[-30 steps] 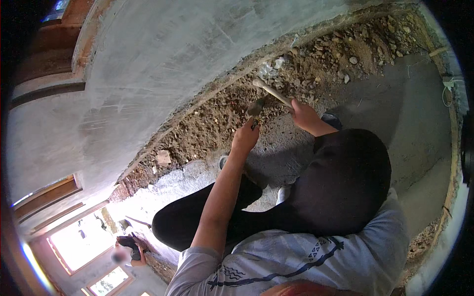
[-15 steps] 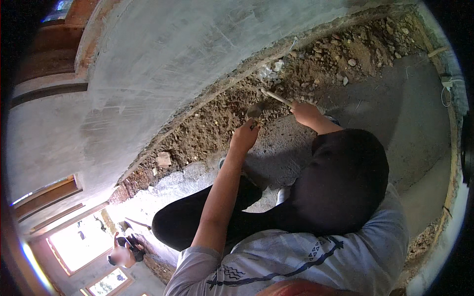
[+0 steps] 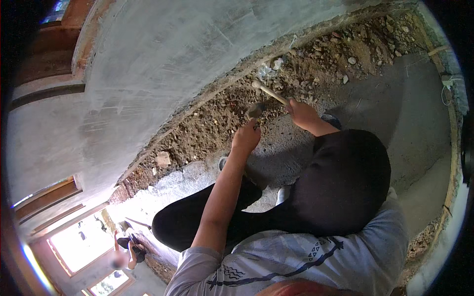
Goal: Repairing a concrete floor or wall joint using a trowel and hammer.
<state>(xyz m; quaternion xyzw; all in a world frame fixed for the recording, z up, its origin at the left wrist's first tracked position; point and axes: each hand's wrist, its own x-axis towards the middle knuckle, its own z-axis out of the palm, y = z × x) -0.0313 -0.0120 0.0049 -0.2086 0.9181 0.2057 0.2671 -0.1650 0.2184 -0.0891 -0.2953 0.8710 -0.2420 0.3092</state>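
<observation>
**Trowel [image 3: 255, 111] at the middle, pale stick [image 3: 274, 93] slanting beyond its blade**

We take the trowel as our landmark. It lies straight ahead of the left hand [image 3: 245, 136], whose fingers are wrapped round its handle; its long axis runs away from the body, roughly in line with the forearm, with the dark blade at the far end.

The right hand [image 3: 303, 117] is to the right of the trowel, its fingers clenched round the near end of the stick. From there the stick slants leftward and away, so that its knobbed tip sits beyond the blade, on the side toward the wall [image 3: 163, 64]. The two long axes cross at an angle, and we see a narrow gap between stick and blade. The left hand is the nearer one to the trowel; the right hand stands farther off, though the tip it carries comes near the blade.

Under and around the trowel we see loose soil [image 3: 207, 126]; whether the blade touches it or hangs just above, we cannot tell. Crumpled clear plastic [image 3: 266, 71] lies beyond the trowel, close to the wall's foot. A flat, pale piece [image 3: 163, 158] rests well to the trowel's left, and smooth grey floor [image 3: 370, 108] spreads to its right.
</observation>
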